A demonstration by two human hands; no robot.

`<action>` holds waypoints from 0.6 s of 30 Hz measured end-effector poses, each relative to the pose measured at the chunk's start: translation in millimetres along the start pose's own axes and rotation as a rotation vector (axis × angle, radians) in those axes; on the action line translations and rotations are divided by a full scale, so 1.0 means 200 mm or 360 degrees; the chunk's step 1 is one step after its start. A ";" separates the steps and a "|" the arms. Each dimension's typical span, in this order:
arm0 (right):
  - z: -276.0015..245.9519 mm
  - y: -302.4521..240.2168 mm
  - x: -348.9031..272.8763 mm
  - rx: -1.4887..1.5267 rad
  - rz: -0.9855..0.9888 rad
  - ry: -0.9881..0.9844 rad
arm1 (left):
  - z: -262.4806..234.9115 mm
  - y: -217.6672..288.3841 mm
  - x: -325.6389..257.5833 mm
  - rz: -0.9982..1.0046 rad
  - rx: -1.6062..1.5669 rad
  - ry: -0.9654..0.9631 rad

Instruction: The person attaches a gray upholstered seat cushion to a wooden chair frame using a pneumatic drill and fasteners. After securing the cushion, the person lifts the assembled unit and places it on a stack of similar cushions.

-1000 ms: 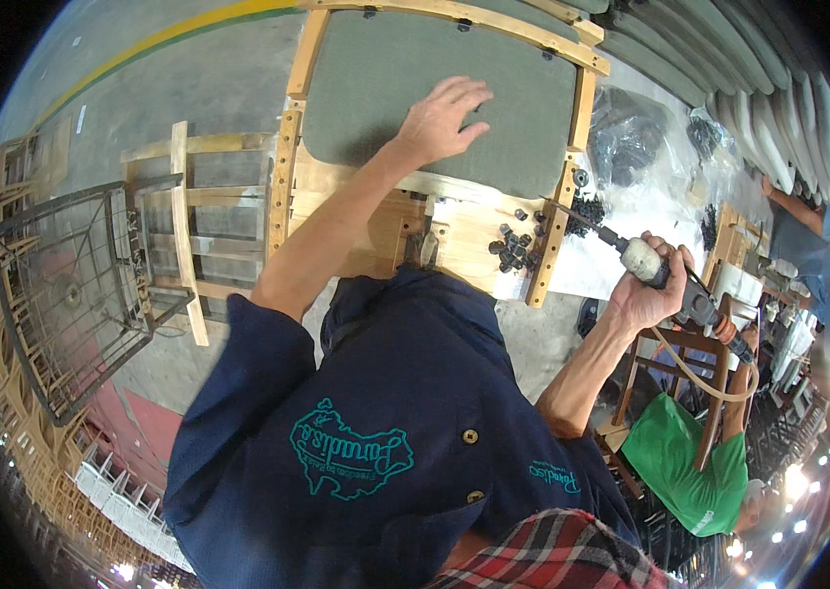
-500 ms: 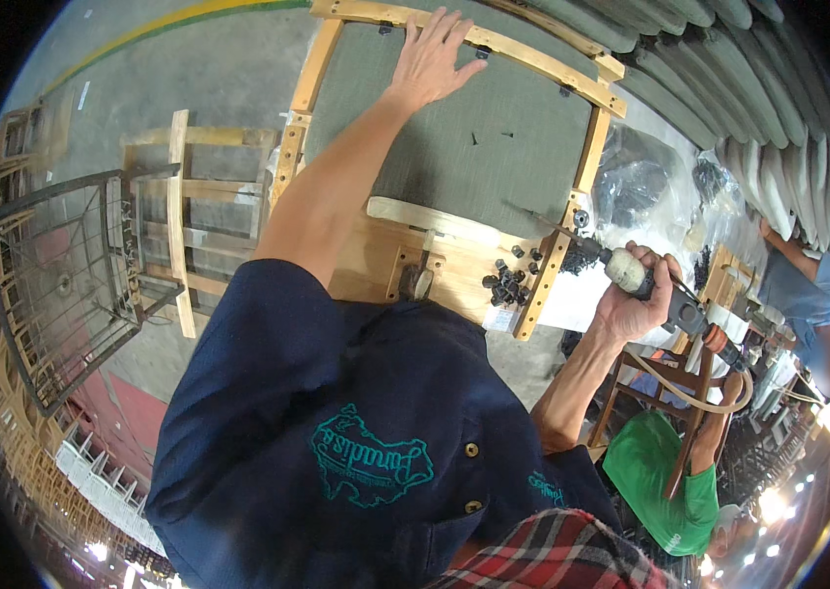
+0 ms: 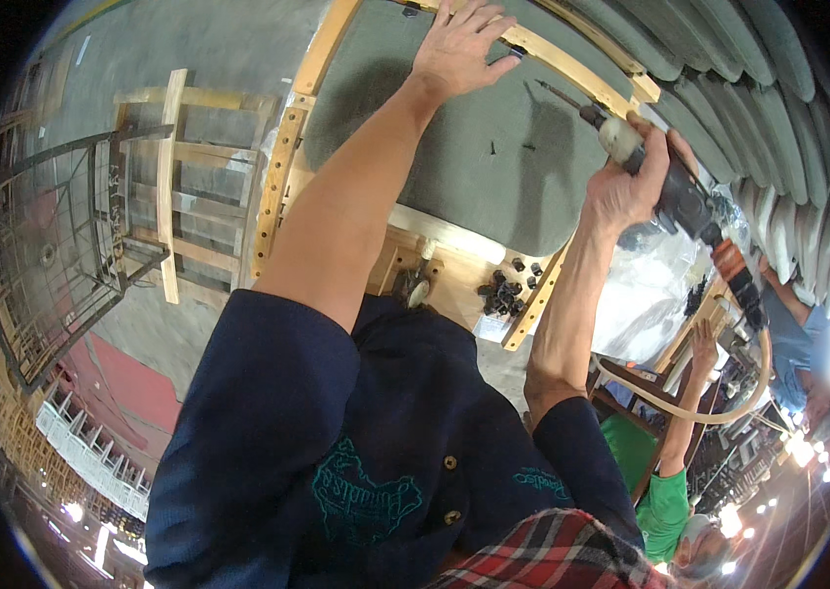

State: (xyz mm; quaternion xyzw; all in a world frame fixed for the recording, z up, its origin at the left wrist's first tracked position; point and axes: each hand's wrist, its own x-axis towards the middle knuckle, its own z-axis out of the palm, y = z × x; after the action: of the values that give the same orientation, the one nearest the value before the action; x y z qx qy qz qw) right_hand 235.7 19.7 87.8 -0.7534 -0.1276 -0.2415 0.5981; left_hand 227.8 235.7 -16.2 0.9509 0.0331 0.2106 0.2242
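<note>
My left hand lies flat, fingers spread, on the far edge of a wooden frame that holds a grey-green padded panel. My right hand grips a power screwdriver, its bit pointing at the frame's upper right rail above the panel. An orange-tipped end and a beige hose trail from the tool. Several small black screws lie on the wooden work surface near the panel's lower edge.
A stack of grey-green padded panels stands at the upper right. At left are wooden frames and a black wire rack. A person in a green shirt and another in blue work at right.
My left hand has slid up to the frame's far edge. My right hand has lifted the screwdriver from beside the frame up over the panel toward the upper right rail.
</note>
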 end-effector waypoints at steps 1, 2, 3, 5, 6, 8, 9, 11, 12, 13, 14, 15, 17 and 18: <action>0.05 0.02 0.01 0.0038 0.0006 0.0001 | -0.01 0.01 0.00 0.0015 -0.0035 0.0016; 0.10 0.04 0.03 0.0076 0.0012 0.0001 | -0.02 0.01 0.00 0.0031 -0.0070 0.0033; 0.16 0.03 0.04 0.0352 0.0166 0.0035 | -0.01 0.00 0.00 0.0026 -0.0064 0.0034; 0.22 0.05 0.06 0.0566 0.0274 0.0042 | 0.01 -0.01 -0.01 0.0022 -0.0057 0.0032; 0.24 0.06 0.07 0.0506 0.0226 0.0012 | 0.01 -0.01 -0.01 0.0018 -0.0076 0.0029; 0.26 0.06 0.08 0.0605 0.0281 0.0018 | 0.01 -0.01 0.00 0.0016 -0.0121 0.0018; 0.28 0.07 0.08 0.0550 0.0258 0.0000 | 0.01 -0.01 0.00 -0.0002 -0.0117 0.0021; 0.29 0.09 0.09 0.0439 0.0210 -0.0031 | 0.00 -0.01 -0.01 -0.0035 -0.0111 0.0024; 0.29 0.10 0.09 0.0443 0.0216 -0.0027 | -0.01 -0.01 -0.01 -0.0035 -0.0122 0.0028; 0.29 0.11 0.10 0.0448 0.0222 -0.0024 | -0.01 -0.01 -0.01 -0.0035 -0.0133 0.0032; 0.30 0.12 0.10 0.0464 0.0223 -0.0028 | -0.01 -0.01 -0.01 -0.0036 -0.0142 0.0037; 0.30 0.12 0.10 0.0476 0.0224 -0.0026 | 0.00 -0.01 -0.01 -0.0033 -0.0138 0.0033; 0.30 0.12 0.09 0.0522 0.0215 -0.0037 | 0.01 -0.01 -0.01 -0.0030 -0.0128 0.0026; 0.31 0.10 0.09 0.0569 0.0236 -0.0023 | 0.01 -0.01 -0.01 -0.0035 -0.0124 0.0022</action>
State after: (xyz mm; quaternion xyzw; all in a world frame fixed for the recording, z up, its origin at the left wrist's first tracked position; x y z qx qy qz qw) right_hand 274.3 72.4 69.2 -0.6442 -0.1170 -0.1648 0.7376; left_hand 227.3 236.7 -19.7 0.9396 0.0368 0.2157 0.2631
